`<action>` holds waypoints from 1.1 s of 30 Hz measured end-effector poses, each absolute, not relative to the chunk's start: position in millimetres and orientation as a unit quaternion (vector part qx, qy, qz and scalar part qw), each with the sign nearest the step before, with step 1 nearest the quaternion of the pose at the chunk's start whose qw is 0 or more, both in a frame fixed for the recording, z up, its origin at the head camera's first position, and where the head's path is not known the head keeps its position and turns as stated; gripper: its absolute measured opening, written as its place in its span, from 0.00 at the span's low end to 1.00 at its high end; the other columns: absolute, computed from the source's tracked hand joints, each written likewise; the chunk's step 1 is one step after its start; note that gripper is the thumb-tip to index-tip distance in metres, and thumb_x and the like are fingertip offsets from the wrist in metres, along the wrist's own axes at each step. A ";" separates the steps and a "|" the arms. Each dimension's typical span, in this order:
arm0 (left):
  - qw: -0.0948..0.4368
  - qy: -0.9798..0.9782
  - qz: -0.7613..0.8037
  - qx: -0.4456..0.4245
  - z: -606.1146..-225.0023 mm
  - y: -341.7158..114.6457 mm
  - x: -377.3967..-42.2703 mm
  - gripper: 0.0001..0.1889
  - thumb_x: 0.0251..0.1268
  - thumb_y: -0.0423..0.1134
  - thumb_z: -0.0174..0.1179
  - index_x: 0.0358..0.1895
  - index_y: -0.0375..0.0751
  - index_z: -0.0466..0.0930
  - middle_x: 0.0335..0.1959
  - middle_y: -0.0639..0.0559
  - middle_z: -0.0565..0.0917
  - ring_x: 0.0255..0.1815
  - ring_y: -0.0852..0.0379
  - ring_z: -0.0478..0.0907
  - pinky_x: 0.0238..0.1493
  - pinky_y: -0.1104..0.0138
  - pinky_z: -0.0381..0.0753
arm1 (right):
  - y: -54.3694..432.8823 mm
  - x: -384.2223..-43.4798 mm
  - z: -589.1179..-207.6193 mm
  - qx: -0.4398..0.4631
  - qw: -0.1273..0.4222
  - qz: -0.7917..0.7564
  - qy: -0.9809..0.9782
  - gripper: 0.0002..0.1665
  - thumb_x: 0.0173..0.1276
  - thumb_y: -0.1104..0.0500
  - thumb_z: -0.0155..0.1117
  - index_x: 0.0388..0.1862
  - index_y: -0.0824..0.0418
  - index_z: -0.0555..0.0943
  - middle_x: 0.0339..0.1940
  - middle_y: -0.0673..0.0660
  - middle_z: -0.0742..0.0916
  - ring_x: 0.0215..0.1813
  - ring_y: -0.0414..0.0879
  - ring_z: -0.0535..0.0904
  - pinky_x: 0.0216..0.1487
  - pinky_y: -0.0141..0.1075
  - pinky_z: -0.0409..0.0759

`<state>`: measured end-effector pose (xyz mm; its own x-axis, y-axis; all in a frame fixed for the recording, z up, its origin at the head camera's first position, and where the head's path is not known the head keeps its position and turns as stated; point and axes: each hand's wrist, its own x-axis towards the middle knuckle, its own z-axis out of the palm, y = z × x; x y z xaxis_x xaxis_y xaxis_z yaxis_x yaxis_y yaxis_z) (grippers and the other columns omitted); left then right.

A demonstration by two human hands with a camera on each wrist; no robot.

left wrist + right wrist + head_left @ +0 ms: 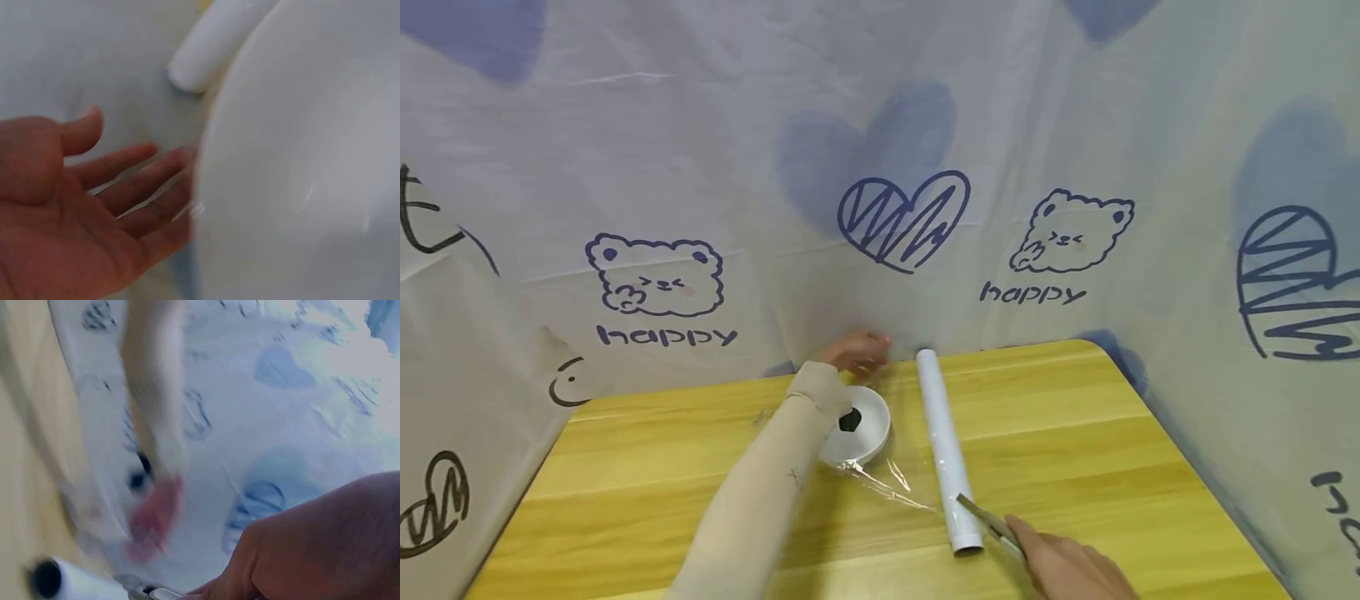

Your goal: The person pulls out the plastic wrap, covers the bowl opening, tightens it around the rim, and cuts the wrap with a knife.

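Note:
A round white dish [874,433] sits near the back of the table, with clear plastic film [887,487] stretched over and beside it. To its right lies a long white roll [943,450] with a dark hollow end, seemingly of cling film. My left hand [859,352] is beyond the dish at the far table edge. In the left wrist view its fingers are extended, some tips hidden behind the dish rim; whether they touch film is unclear. My right hand [1071,567] grips what looks like scissors [992,523], pointing left over the roll's near end.
The wooden table [1075,450] has a rounded far right corner. Behind it and along both sides hangs a pale curtain [775,167] printed with hearts and bears. A small dark piece [850,419] shows by my left wrist, in front of the dish.

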<state>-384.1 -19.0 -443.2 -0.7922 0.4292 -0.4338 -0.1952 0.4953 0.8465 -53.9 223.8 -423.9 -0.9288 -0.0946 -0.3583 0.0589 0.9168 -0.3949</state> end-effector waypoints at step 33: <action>0.206 0.618 0.706 0.278 -526.9 -148.1 -252.5 0.72 0.46 0.37 0.83 0.83 0.36 0.29 0.83 0.33 0.38 0.81 0.31 0.44 0.74 0.66 0.63 | 317.1 -197.8 -490.1 0.132 -0.020 -0.776 0.616 0.14 0.85 0.53 0.36 0.57 0.60 0.66 0.25 0.47 0.73 0.18 0.35 0.64 0.14 0.29 0.67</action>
